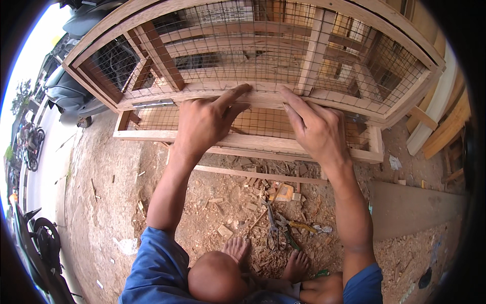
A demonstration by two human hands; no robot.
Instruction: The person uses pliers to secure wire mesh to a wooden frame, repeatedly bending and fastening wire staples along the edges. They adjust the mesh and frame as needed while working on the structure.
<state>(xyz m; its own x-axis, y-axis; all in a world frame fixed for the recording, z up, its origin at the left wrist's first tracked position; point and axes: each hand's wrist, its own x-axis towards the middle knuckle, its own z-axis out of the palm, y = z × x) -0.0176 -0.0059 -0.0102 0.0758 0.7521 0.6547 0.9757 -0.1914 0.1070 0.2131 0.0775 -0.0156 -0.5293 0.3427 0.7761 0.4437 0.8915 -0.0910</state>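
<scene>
A wooden cage frame [217, 87] covered with wire mesh [243, 61] stands in front of me. My left hand [205, 119] grips its lower front rail left of the middle, the index finger on top and the thumb below. On the same wooden rail [266, 95], my right hand [319, 124] holds on in a like way, its fingertips a short gap from the left ones. The other fingers of both hands are mostly hidden. Beneath the rail juts a narrow mesh-covered wooden flap [152, 135], with a metal hinge [153, 103] near its left end.
Pliers [273, 223] and yellow-handled cutters [301, 225] lie among wood offcuts and shavings by my bare feet. A thin wooden strip [258, 175] runs below the cage. Boards [445, 119] lean at the right. Motorbikes [43, 243] stand at the left beside the road.
</scene>
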